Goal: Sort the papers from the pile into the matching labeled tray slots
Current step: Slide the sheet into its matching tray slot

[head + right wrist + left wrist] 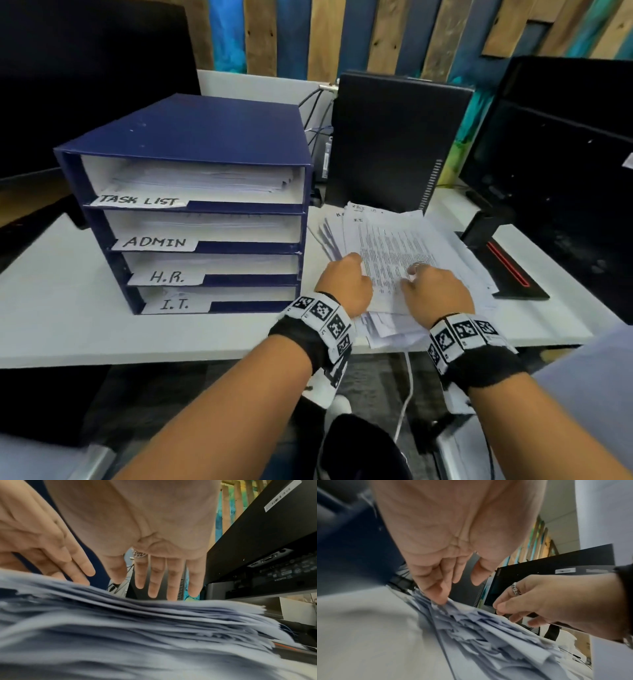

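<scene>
A loose pile of printed papers [394, 246] lies on the white desk [68, 308], right of a blue tray organiser [191, 144]. Its four slots are labelled TASK LIST [140, 200], ADMIN [154, 242], H.R. [168, 277] and I.T. [174, 305], and each holds sheets. My left hand [352, 263] is at the pile's left edge, where its fingertips [441, 599] touch the sheet edges with the thumb held apart. My right hand [411, 277], wearing a ring, hovers flat over the top sheet with straight fingers [152, 588]. Handwritten "I.T." shows near one sheet's top.
A black computer tower [394, 144] stands right behind the pile. A monitor [565, 164] with a black and red base [507, 270] is at the right, touching the pile's edge. Another dark screen [85, 85] sits behind the organiser. A white cable [406, 394] hangs off the desk front.
</scene>
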Motion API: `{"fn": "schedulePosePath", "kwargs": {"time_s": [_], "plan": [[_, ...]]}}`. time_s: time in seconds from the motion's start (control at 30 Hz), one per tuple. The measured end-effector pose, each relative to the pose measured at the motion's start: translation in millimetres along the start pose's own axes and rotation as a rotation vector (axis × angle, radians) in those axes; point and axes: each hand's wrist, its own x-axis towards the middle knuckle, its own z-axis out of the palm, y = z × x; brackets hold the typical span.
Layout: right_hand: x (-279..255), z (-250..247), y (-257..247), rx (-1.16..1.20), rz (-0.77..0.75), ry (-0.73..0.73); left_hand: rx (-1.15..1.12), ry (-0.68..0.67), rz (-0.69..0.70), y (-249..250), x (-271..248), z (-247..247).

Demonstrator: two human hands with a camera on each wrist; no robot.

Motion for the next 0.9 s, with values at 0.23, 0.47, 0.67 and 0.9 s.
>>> {"fn": "schedulePosePath", "kwargs": {"time_s": [0.23,0.47,0.67,0.9], "plan": [[17,-4,14,-0.083,-0.08,-0.245,0.126,-0.056,-0.195,9,47,12],[28,-10,15,-0.111,-0.116,-0.308,-0.012,0.03,-0.173,23,62,15],[25,-9,14,-0.115,-0.117,-0.278,0.063,0.052,0.017,54,46,33],[2,-12,28,0.217,-0.028,-0.239,-0.053,0.185,0.089,56,19,26]]}}
